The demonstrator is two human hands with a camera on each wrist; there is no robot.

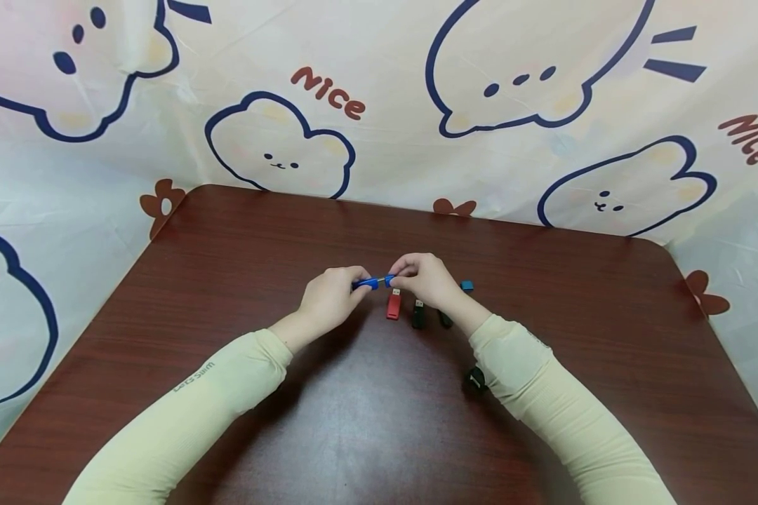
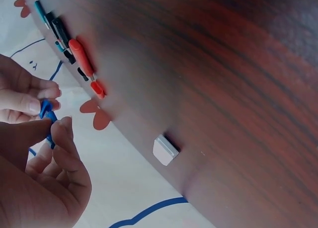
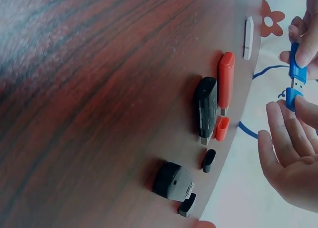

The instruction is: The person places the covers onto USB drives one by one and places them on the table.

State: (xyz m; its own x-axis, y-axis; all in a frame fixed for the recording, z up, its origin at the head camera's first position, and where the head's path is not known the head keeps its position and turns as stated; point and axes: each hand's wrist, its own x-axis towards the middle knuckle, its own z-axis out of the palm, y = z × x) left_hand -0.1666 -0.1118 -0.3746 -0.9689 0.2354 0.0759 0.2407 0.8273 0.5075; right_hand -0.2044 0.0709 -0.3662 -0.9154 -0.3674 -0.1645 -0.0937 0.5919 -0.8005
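Above the table, my left hand [image 1: 328, 300] pinches the body of a blue USB flash drive [image 3: 298, 64] between thumb and fingers. My right hand [image 1: 431, 282] pinches its small blue cap [image 3: 292, 97]. A short stretch of the metal plug shows between body and cap in the right wrist view. Just below the hands lie a red USB flash drive [image 1: 394, 306] and a black one [image 1: 418, 315], metal plugs bare. A short dark drive [image 3: 173, 181] is partly hidden behind my right wrist in the head view.
Loose caps lie by the drives: a red cap [image 3: 222, 128], a black cap [image 3: 208, 160] and another dark cap [image 3: 187, 205]. A teal piece [image 1: 467, 285] is right of the right hand. A small white block [image 2: 165, 149] lies apart. Printed cloth [image 1: 391, 154] hangs behind the brown table [image 1: 290, 238].
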